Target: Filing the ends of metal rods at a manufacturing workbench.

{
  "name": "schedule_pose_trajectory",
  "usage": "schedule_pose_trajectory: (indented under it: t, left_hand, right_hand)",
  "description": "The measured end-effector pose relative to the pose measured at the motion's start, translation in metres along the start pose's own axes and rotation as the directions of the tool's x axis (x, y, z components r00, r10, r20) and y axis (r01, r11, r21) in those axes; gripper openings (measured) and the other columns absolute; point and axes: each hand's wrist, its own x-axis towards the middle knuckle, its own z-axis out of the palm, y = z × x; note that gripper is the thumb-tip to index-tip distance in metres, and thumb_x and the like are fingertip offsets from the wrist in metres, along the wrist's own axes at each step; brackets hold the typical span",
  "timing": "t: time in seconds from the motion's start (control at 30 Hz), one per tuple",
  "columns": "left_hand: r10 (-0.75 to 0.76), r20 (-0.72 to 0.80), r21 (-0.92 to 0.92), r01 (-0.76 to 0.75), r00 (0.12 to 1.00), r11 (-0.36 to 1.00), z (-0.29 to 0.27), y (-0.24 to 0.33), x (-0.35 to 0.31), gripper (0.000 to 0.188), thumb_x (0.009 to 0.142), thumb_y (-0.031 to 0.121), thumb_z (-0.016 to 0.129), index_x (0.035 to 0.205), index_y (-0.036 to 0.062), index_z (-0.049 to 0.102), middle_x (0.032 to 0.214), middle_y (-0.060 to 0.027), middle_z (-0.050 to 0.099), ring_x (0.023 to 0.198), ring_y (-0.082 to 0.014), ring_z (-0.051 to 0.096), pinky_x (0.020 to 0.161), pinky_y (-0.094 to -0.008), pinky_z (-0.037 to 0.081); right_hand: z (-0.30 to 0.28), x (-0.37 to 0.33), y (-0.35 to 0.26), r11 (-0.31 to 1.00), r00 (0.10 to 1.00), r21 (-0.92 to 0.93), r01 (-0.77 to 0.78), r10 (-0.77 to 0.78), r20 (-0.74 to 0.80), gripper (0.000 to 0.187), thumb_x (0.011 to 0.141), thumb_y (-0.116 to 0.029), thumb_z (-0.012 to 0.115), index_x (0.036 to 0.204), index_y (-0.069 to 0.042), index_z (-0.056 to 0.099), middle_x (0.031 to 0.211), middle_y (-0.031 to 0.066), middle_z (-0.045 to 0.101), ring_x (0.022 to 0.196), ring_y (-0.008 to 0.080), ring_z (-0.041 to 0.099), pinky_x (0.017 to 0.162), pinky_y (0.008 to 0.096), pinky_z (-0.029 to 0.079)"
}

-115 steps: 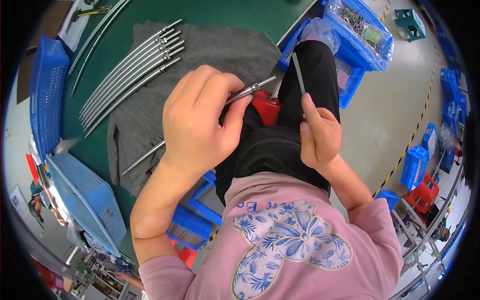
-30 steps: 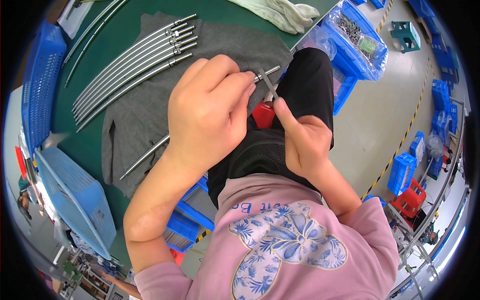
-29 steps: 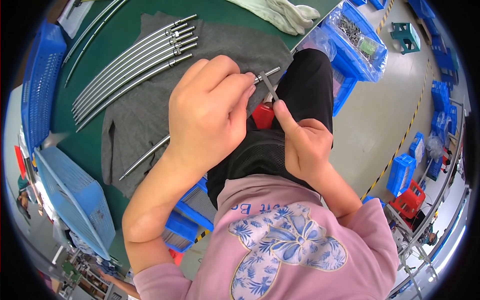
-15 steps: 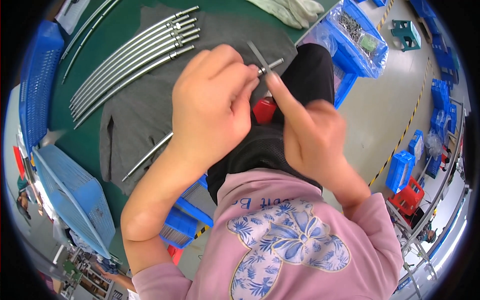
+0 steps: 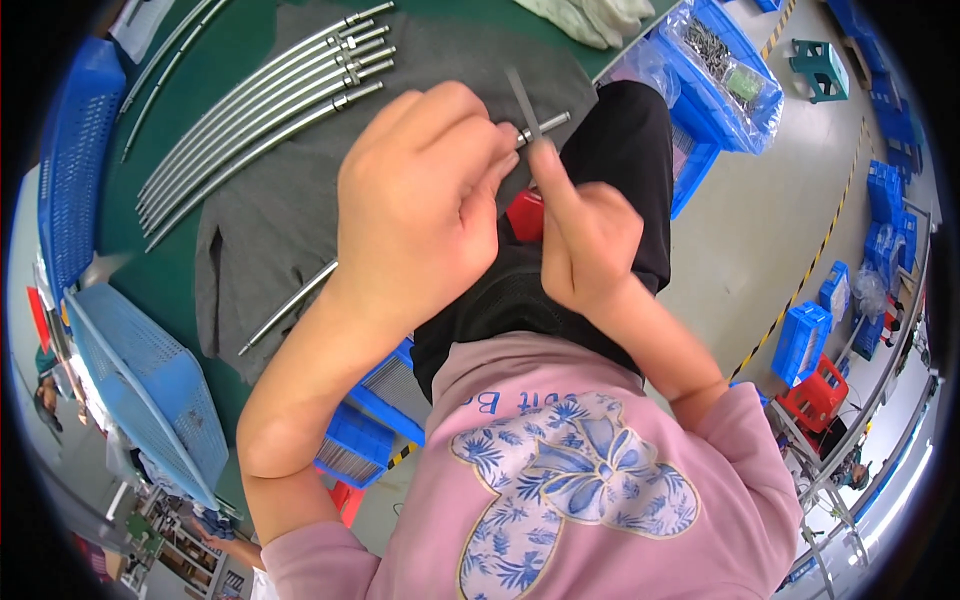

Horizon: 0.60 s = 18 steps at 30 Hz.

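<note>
My left hand (image 5: pixel 425 200) is closed round a slim metal rod (image 5: pixel 290 306). The rod's lower length shows beyond my left wrist, and its stepped tip sticks out past my fingers. In my right hand (image 5: pixel 590 235) is a thin flat grey strip (image 5: pixel 521 97), shaped like a file, with my thumb along it. It crosses the rod near the tip and looks slightly blurred; my grip hides its other end. Several similar metal rods with collars (image 5: pixel 270 105) lie side by side on a grey cloth (image 5: pixel 265 240), beyond my left hand.
Blue perforated baskets (image 5: pixel 150 385) stand at the left of the green table (image 5: pixel 165 270). Pale gloves (image 5: pixel 590 20) lie at its far edge. To the right is a blue bin (image 5: pixel 745 120) with bagged small metal parts. Blue boxes of parts (image 5: pixel 355 445) sit below my left arm.
My right hand has drawn in to the left, closer to my left hand, with the flat strip still across the rod near its tip. My left hand holds nearly the same place.
</note>
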Motion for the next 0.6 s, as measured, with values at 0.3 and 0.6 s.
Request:
schedule_pose_trajectory:
  t: [0.3, 0.6]
  left_hand:
    - [0.003, 0.003, 0.022, -0.003, 1.000, 1.000, 0.003, 0.001, -0.001, 0.014, 0.064, -0.005, 0.068, 0.075, 0.0014, 0.061, 0.075, -0.0074, 0.054, 0.066, -0.0276, 0.054, 0.058, -0.0363, 0.044]
    - [0.014, 0.010, 0.018, -0.014, 1.000, 1.000, 0.004, 0.001, 0.005, 0.013, 0.065, -0.005, 0.068, 0.074, 0.0021, 0.060, 0.074, -0.0070, 0.053, 0.065, -0.0272, 0.053, 0.057, -0.0363, 0.043]
  right_hand:
    - [0.001, -0.020, 0.002, 0.999, 0.999, 0.032, -0.024, 0.025, -0.028, 0.057, 0.064, 0.004, 0.057, 0.120, -0.002, 0.066, 0.050, 0.0008, 0.042, 0.042, 0.0161, 0.046, 0.050, 0.0274, 0.043]
    - [-0.005, -0.033, 0.010, 0.993, 0.998, 0.095, -0.064, 0.062, 0.015, 0.057, 0.067, 0.006, 0.057, 0.123, -0.002, 0.064, 0.050, 0.0010, 0.040, 0.042, 0.0168, 0.043, 0.049, 0.0270, 0.040]
